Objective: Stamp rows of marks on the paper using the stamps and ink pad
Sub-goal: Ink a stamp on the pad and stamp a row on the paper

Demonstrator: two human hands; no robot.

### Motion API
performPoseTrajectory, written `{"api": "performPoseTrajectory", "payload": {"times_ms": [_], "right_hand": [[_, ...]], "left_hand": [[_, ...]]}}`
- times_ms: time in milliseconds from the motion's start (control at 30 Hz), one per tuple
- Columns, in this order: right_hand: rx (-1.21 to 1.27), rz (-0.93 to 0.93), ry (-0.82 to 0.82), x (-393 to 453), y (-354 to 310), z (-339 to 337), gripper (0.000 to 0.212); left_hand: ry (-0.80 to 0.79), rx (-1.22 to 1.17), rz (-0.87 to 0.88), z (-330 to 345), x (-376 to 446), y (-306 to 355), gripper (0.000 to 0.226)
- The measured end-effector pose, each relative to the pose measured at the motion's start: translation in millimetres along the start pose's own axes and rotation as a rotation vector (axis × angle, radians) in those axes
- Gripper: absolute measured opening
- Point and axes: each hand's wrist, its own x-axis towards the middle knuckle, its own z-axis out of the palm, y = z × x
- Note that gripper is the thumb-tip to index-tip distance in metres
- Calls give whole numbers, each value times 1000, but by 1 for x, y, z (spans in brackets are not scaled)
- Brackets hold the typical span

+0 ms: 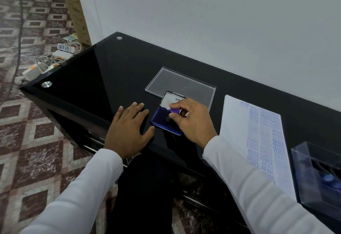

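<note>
An open blue ink pad [162, 118] lies on the black glass table [103, 71], its white-lined lid [170, 100] raised behind it. My right hand [191, 121] pinches a stamp with a purple round top [174, 110], its dark base down on the pad. My left hand [129, 128] rests flat on the table just left of the pad, fingers spread. To the right lies the white paper [234, 123], covered in columns of blue marks such as AIR MAIL, FRAGILE and SAMPLE.
A clear plastic lid [177, 82] lies flat behind the ink pad. At the right edge a clear box [317, 174] holds more stamps with blue tops. The white wall runs along the table's far side. Cables and adapters [48, 62] lie on the tiled floor at left.
</note>
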Motion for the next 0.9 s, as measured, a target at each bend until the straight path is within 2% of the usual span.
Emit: {"api": "performPoseTrajectory", "payload": {"times_ms": [433,767,900], "right_hand": [[3,9,-13,0,2,-1,31],[27,22,-15,1,5,0,33],[87,33,33,0,9,-8,32]], "left_hand": [[-7,-1,-8,-2,1,3,74],[-58,-48,-43,-6,6,6,65],[-8,-110,-54,-12,13,19,62]]}}
